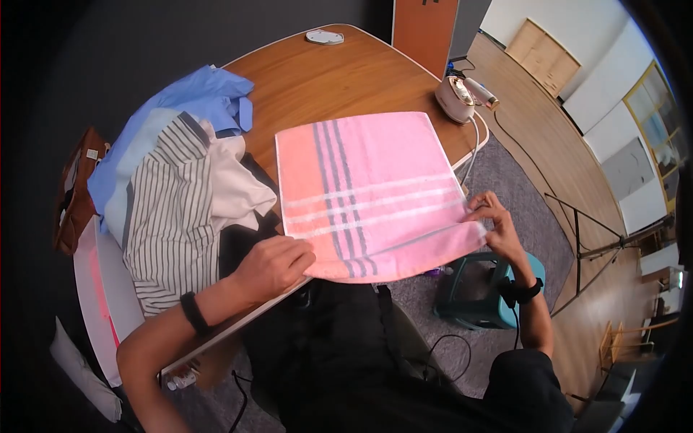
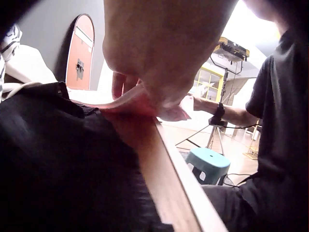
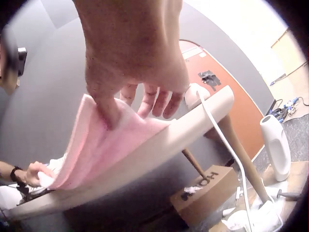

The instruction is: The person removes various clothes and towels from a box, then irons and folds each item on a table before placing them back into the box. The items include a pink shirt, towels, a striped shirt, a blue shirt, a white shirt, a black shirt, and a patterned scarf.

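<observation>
A pink towel (image 1: pixel 393 155) with grey and white stripes and an orange band lies spread on the wooden table (image 1: pixel 310 79), its near edge hanging over the front edge. My left hand (image 1: pixel 271 267) grips the near left corner with curled fingers. At the near right corner, my right hand (image 1: pixel 497 225) pinches the towel between thumb and fingers and holds that edge raised. The right wrist view shows the thumb pressed into the lifted towel (image 3: pixel 104 140), its near edge standing up off the table.
Left of the towel lies a heap of clothes, with a striped shirt (image 1: pixel 170 206) and a blue shirt (image 1: pixel 191 94). A white and pink corded appliance (image 1: pixel 456 99) stands at the table's right edge. A teal stool (image 1: pixel 520 289) is on the floor at right. A white object (image 1: pixel 325 37) lies at the far edge.
</observation>
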Tool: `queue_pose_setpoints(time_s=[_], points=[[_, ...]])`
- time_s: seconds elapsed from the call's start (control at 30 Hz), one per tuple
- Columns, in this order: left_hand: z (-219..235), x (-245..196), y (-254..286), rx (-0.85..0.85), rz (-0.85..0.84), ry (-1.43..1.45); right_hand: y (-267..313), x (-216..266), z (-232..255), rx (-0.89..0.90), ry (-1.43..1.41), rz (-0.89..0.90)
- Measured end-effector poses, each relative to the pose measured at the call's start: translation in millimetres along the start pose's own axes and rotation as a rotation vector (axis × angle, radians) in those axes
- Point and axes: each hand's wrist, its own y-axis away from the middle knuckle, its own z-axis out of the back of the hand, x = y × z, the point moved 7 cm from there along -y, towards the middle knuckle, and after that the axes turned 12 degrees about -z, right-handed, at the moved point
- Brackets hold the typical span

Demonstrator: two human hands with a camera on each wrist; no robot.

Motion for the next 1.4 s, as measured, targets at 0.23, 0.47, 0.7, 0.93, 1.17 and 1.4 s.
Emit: queue_pose_setpoints(time_s=[0.23,0.47,0.7,0.93,1.17,1.4], points=[[20.9,8.5,-14.4,-0.300,0.429,0.435,-69.5,-33.1,36.6,0.086,-0.608,-0.252],[-46.9,150.1,22.9,-0.519,1.194,1.085,-193.3,-79.5,-14.7,-0.040,-0.040,-0.520],[-45.4,161.6,4.6,-0.358,1.229,1.010,-197.7,-46.8,-24.5,-0.124,0.268,-0.357],[-42.9,164.7,18.2,-0.392,1.143,0.855,-196.6,-44.1,-32.8,-0.215,0.513,-0.241],[-39.6,165.2,26.3,-0.359,1.199,0.864,-198.8,-28.3,-45.3,-0.295,0.731,-0.224],[-46.2,172.0,28.8,-0.272,1.273,0.920,-202.0,-26.4,-41.8,-0.323,0.704,-0.287]])
